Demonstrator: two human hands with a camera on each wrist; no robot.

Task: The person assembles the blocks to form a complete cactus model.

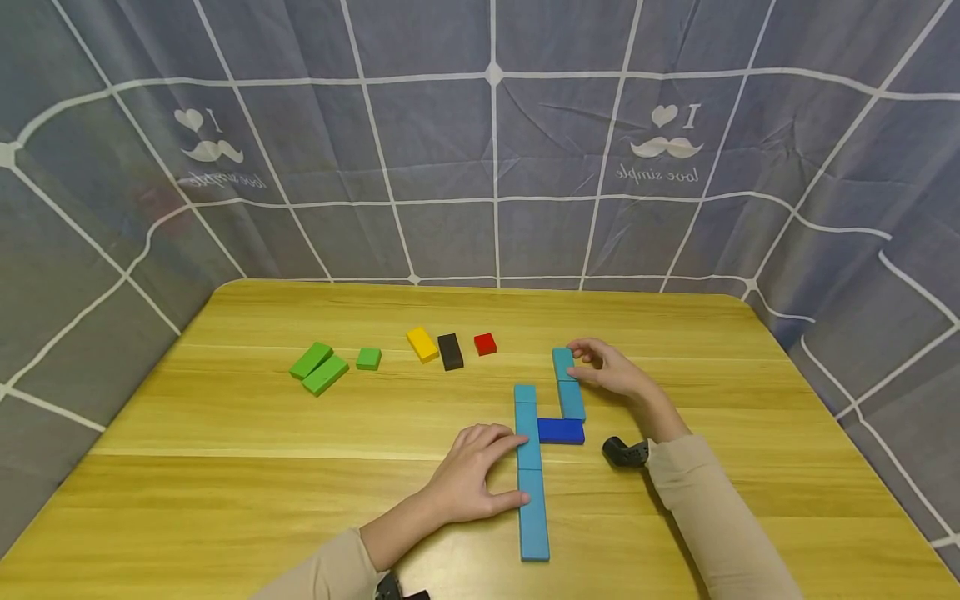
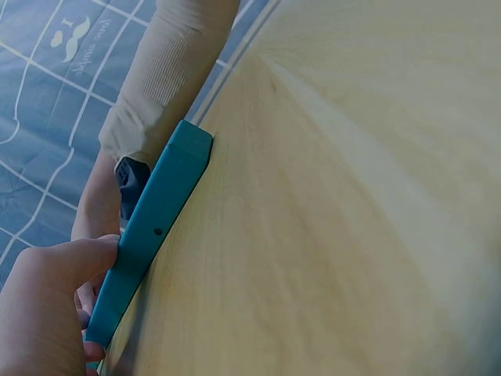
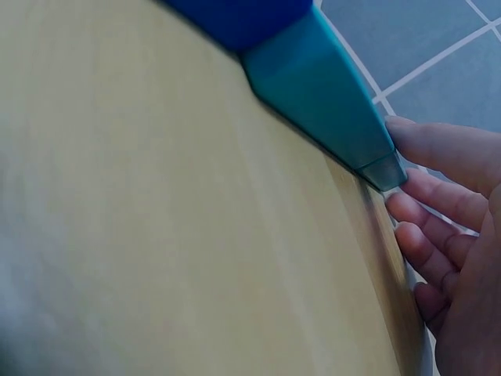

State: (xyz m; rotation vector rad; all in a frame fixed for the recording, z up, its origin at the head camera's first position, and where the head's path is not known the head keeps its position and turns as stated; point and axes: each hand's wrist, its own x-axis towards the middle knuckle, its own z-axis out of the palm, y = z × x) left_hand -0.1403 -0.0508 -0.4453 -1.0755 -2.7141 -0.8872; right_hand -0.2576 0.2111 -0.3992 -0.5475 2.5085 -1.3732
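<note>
Three light blue blocks [image 1: 533, 517] lie end to end in a long row. The left hand [image 1: 472, 475] rests at the row's left side, thumb and index fingertips touching it a little apart. A dark blue block [image 1: 561, 431] lies crosswise between this row and a shorter line of two light blue blocks [image 1: 572, 402] running away from me. At that line's far block [image 1: 562, 364], the right hand [image 1: 611, 368] has its thumb by the right side and fingertips by the far end. In the right wrist view, its other fingers [image 3: 419, 243] are loosely bent beside the block.
Farther back on the wooden table [image 1: 247, 483] lie a yellow block [image 1: 422, 344], a black block [image 1: 451, 352] and a red block [image 1: 485, 344]. Three green blocks [image 1: 326, 375] sit to the left. A grey checked curtain [image 1: 435, 150] surrounds the table's back and sides.
</note>
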